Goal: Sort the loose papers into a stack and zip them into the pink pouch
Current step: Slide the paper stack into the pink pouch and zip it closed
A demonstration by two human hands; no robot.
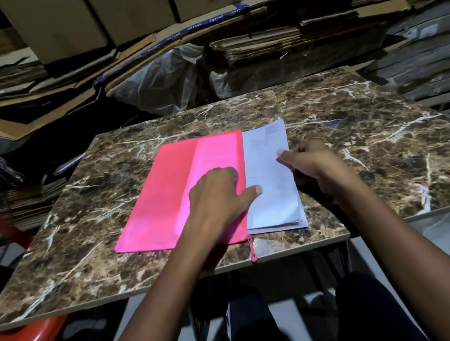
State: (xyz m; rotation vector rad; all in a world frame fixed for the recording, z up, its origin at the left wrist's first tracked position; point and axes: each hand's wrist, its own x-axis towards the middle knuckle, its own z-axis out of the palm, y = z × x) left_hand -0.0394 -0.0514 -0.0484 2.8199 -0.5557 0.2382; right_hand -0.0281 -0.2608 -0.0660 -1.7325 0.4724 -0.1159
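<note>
Two hands work at the middle of the marble table (387, 128). The left hand (216, 198) lies palm down on the pink pouch (163, 197), its fingers flat and its thumb stretched toward 3 o'clock onto the paper stack (273, 192). The right hand (313, 165), at 3 o'clock from the stack, pinches the right edge of the sheets with curled fingers, thumb on top. About half of the stack sticks out of the pouch. A pink zipper pull (252, 251) hangs at 6 o'clock.
</note>
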